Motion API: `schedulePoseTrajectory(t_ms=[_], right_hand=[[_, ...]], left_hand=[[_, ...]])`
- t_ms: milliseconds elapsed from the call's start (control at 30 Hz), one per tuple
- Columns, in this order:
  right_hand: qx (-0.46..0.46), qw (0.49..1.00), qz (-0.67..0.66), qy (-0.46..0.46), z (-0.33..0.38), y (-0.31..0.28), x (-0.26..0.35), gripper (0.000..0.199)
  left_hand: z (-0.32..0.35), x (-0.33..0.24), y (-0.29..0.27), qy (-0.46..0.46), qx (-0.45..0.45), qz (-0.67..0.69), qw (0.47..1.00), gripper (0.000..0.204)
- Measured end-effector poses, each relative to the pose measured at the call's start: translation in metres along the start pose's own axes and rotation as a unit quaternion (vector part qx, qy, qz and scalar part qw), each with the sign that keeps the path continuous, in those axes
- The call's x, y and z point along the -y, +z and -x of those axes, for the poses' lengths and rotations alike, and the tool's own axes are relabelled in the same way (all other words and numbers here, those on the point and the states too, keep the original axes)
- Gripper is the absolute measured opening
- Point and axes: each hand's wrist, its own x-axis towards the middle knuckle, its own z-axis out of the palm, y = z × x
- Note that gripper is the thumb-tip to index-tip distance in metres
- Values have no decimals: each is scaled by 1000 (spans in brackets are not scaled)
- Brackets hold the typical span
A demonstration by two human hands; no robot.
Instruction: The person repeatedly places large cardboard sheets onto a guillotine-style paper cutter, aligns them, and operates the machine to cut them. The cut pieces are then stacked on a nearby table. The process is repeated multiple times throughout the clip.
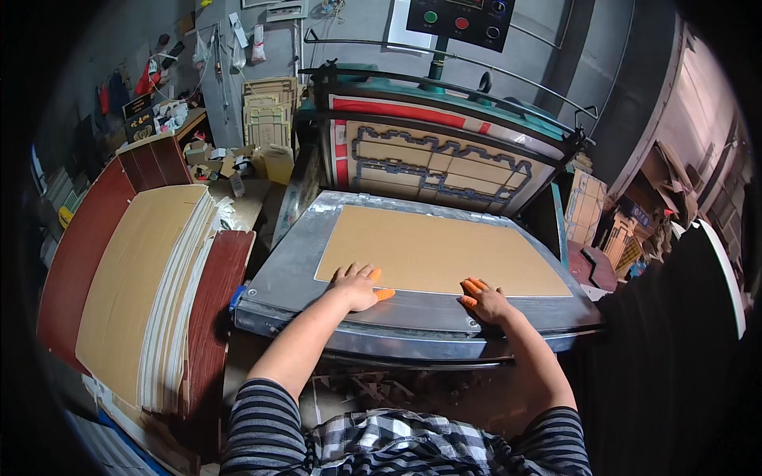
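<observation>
A tan cardboard sheet (444,250) lies on the metal bed (397,313) of a die-cutting press. My left hand (355,289) rests on the sheet's near edge towards its left corner, fingers spread. Further right, my right hand (486,301) touches the same edge with its fingers stretched forward. Orange finger covers are on some fingers of both hands. Behind the sheet stands the press's raised plate, holding a cutting die (440,165) with dark padded outlines on a wooden board.
To my left, a stack of cardboard sheets (143,278) lies on a dark red board (218,301). A control panel (460,22) with coloured buttons hangs above the press. Die boards (586,205) and cardboard scraps stand at the right. Scraps litter the floor below the bed.
</observation>
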Motion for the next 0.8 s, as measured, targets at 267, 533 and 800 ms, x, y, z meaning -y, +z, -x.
schedulePoseTrajectory(t_ms=[267, 533, 800], right_hand=[[43, 999, -15, -2, -23, -4, 6, 56], [32, 999, -4, 14, -22, -6, 15, 75], [46, 999, 20, -3, -18, -18, 12, 76]], left_hand=[[-11, 3, 10, -47, -41, -4, 998, 85], [-6, -51, 25, 43, -73, -4, 996, 78], [-9, -102, 25, 78, -18, -22, 997, 84]])
